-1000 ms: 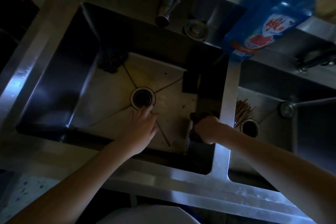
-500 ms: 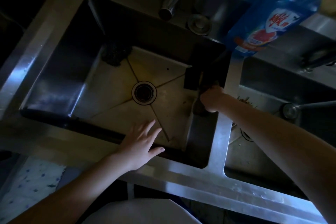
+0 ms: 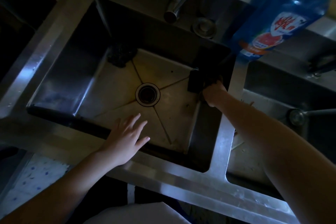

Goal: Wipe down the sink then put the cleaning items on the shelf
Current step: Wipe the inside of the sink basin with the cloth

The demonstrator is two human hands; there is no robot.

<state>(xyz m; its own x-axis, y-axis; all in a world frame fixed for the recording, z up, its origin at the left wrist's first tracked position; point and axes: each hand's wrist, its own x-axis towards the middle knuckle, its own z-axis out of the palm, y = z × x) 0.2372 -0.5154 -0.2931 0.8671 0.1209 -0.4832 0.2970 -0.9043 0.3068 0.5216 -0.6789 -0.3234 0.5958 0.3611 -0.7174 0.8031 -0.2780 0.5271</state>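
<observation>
1. Grip: the right hand curls its fingers round a dark wiper and presses it against the right wall of the left basin of the sink. In the dim light it is not possible to tell whether the wiper is a cloth or a pad.
2. Support: the left hand is spread flat, fingers straight, over the near rim and holds nothing.
3. Hazard: a dark block sponge stands just beside the wiping hand. A stroke along the wall can knock it flat.
4. Hazard: the blue detergent bottle stands on the far ledge above the divider. A raised forearm can tip it.
5. Hazard: the scouring pad covers the far-left corner, so that patch can go unwiped.
6. Orientation: the block sponge's long axis runs along the right wall, from near to far.
</observation>
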